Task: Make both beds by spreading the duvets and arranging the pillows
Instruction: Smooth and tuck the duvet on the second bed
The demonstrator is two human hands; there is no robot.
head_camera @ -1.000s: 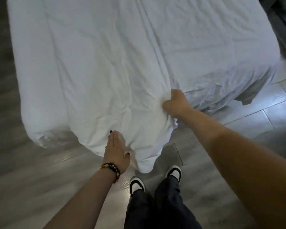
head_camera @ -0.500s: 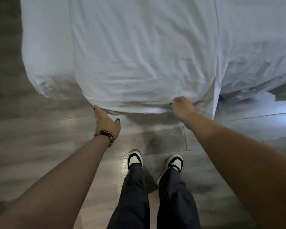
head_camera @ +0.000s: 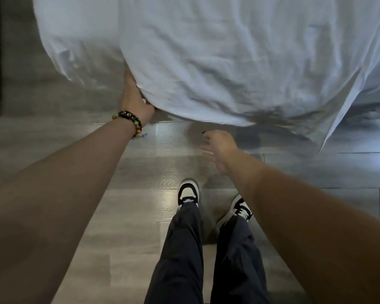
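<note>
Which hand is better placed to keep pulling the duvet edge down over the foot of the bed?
Probably left: the left hand touches the duvet edge, while the right hand hangs open below, off the fabric.
</note>
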